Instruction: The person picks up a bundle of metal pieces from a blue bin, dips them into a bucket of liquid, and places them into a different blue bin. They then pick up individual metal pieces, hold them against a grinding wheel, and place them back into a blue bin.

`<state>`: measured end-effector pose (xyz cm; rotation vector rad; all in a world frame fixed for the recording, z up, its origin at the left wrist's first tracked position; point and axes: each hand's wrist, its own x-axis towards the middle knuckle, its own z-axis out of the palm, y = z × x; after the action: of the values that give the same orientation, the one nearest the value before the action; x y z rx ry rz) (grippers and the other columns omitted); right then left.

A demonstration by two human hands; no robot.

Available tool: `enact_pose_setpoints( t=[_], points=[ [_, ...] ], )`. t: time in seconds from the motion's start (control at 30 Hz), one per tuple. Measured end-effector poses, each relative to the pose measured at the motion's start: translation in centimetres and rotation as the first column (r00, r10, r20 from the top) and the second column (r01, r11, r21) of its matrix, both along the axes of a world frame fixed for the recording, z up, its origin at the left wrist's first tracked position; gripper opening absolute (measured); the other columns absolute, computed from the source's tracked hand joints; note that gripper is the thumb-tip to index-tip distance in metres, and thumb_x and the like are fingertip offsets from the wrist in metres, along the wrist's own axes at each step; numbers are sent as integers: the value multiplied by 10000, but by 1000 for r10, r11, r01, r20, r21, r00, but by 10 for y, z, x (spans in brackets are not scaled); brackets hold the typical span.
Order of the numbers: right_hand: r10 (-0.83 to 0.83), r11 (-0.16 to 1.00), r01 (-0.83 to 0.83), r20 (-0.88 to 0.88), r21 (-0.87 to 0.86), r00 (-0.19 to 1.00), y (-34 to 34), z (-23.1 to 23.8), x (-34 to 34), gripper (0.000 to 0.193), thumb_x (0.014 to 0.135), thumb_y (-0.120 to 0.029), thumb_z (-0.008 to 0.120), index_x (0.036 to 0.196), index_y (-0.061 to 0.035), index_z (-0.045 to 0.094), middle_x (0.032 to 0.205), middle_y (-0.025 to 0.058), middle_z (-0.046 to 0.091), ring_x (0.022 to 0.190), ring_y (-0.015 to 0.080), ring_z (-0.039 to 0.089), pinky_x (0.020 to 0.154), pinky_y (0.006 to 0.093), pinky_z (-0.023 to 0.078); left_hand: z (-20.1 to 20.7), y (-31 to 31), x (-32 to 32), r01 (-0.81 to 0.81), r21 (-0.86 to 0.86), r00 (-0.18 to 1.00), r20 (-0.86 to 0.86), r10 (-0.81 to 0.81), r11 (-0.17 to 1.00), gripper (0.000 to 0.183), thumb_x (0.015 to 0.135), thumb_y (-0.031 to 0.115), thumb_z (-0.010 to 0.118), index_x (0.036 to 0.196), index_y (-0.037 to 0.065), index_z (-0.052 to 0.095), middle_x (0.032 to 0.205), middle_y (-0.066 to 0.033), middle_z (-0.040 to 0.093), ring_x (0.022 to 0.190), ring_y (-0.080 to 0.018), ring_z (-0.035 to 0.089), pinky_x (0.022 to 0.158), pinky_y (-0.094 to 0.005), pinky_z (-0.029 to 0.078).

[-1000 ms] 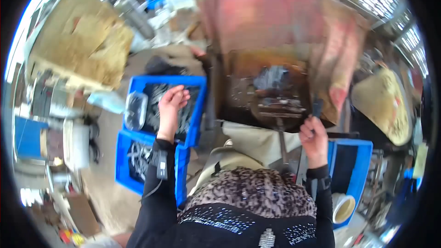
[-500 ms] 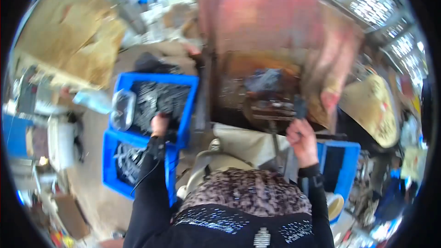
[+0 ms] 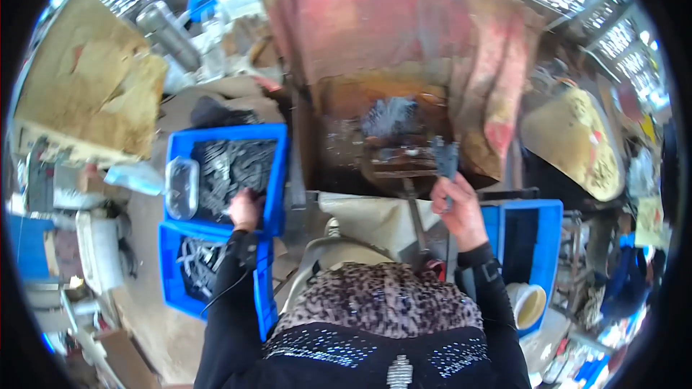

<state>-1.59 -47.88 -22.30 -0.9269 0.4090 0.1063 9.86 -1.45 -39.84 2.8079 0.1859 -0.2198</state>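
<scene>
My right hand [image 3: 461,212] grips a dark grey flat metal piece [image 3: 445,158], which points up and away from me with a forked-looking end. It is held in front of the open metal box, near the machine's work spot [image 3: 407,166]. My left hand [image 3: 245,209] reaches into the upper blue bin [image 3: 283,173], its fingers curled down among many dark grey metal pieces [image 3: 238,166]. What those fingertips hold, if anything, is hidden. A clear plastic tray [image 3: 182,187] sits at that bin's left side.
A lower blue bin [image 3: 164,274] holds lighter metal strips. At right, another blue bin [image 3: 555,245] contains a cream round container [image 3: 530,305]. A stained red cloth [image 3: 389,21] drapes over the box, with a grey clump [image 3: 389,117] inside. Cardboard [image 3: 94,79] stands at left.
The view has shifted and sharpened. My right hand has moved slightly left with the metal piece. My left hand stays in the upper bin, a little nearer to me.
</scene>
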Motion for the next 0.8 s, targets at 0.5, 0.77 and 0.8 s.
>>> enact_pose_setpoints(
  t=[0.5, 0.77, 0.8],
  points=[
    [-3, 998, 3, 14, 67, 1000, -11, 3, -3, 101, 921, -150, 583, 942, -106, 494, 734, -20, 446, 584, 86, 423, 504, 235, 342, -29, 67, 9, -146, -506, 971, -240, 23, 850, 211, 812, 87, 553, 1023, 71, 554, 895, -147, 665, 766, -303, 658, 601, -407, 524],
    [-46, 999, 47, -39, 20, 998, -16, 0, -13, 116, 919, -130, 585, 986, -82, 504, 750, 13, 491, 610, 119, 468, 553, 271, 386, 171, -65, 40, -324, -933, 946, -320, 48, 154, 74, 881, 105, 565, 940, 126, 526, 704, 30, 503, 560, -66, 434, 456, -202, 292],
    [-35, 999, 36, -33, 27, 999, -17, 0, -14, 117, 919, -126, 583, 989, -79, 503, 751, 16, 492, 611, 120, 469, 556, 273, 387, 184, -88, 43, -318, -935, 948, -317, 35, 156, 74, 881, 105, 565, 940, 126, 526, 704, 30, 503, 560, -66, 434, 456, -202, 292]
  ],
)
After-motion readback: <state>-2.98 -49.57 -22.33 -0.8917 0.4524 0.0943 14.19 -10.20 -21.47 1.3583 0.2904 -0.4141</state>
